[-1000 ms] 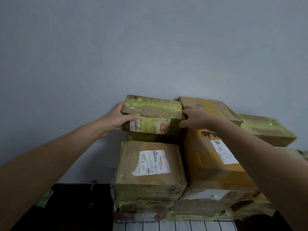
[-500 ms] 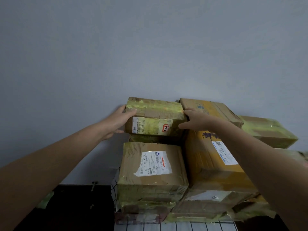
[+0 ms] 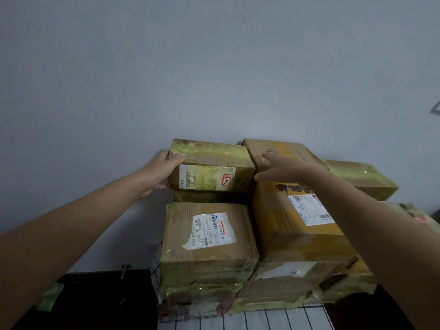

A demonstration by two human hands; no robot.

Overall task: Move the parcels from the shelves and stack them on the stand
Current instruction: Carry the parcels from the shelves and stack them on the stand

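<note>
Cardboard bound in yellow-green tape makes up the whole pile in front of you. The top parcel [image 3: 209,167], with a red-ringed number on its label, lies level on the left column. It rests on a thin parcel [image 3: 209,196], which in turn lies over a larger labelled box [image 3: 207,239].

Your left hand [image 3: 162,172] grips the top parcel's left end, its fingers [image 3: 166,155] curled round the far corner. Your right hand [image 3: 283,170] holds nothing. Its fingers [image 3: 270,154] are straight and spread just beside the parcel's right end, in front of the tall yellow box [image 3: 292,225].

The wire stand [image 3: 273,317] already carries several layers packed against the wall [image 3: 214,67], with another taped parcel [image 3: 362,179] at the far right. A good share of the stacking looks done.

This parcel looks seated. All that seems left for it is to let go with your left hand, and perhaps nudge it square first. The shelves are out of view, so you cannot tell from here how many parcels remain to fetch.
</note>
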